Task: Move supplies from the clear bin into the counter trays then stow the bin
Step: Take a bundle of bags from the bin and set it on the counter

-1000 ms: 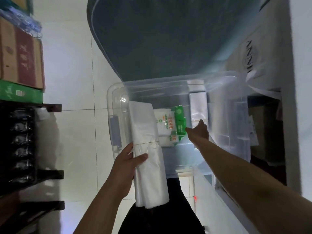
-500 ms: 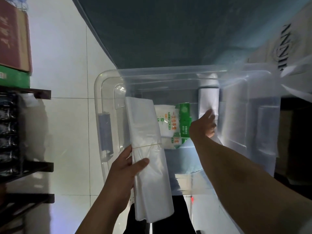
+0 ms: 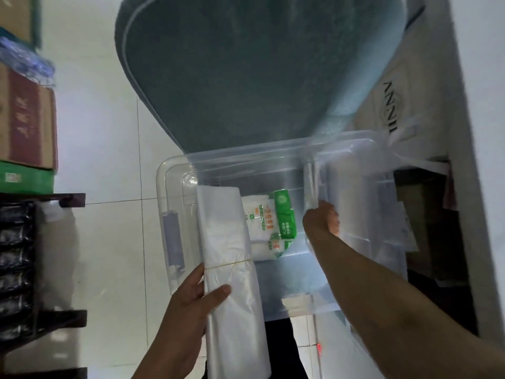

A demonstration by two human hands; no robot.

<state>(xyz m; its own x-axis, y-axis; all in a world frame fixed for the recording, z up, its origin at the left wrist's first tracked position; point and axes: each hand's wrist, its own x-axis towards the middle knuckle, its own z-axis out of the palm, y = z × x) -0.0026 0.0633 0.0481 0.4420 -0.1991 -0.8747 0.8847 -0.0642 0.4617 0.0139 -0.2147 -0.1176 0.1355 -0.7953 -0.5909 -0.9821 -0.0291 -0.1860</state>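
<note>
The clear bin (image 3: 164, 203) stands on the floor below me with its grey lid (image 3: 246, 77) tipped up behind it. My left hand (image 3: 188, 310) grips a bundle of clear plastic bags (image 3: 229, 242) tied with a rubber band, held over the bin's left side. My right hand (image 3: 321, 222) reaches into the bin and grips a second, blurred stack of clear bags (image 3: 347, 203) at the right. A green and white packet (image 3: 270, 228) lies on the bin's bottom between my hands.
A dark shelf rack (image 3: 32, 269) with packaged goods stands at the left, cardboard boxes (image 3: 24, 119) on top. A white counter side (image 3: 481, 160) and a printed white bag (image 3: 393, 105) are at the right. White floor tiles (image 3: 109, 242) lie left of the bin.
My right hand moved from the green packet to the bags at the right and took hold of them, lifting them. The left hand kept its bundle nearly still.
</note>
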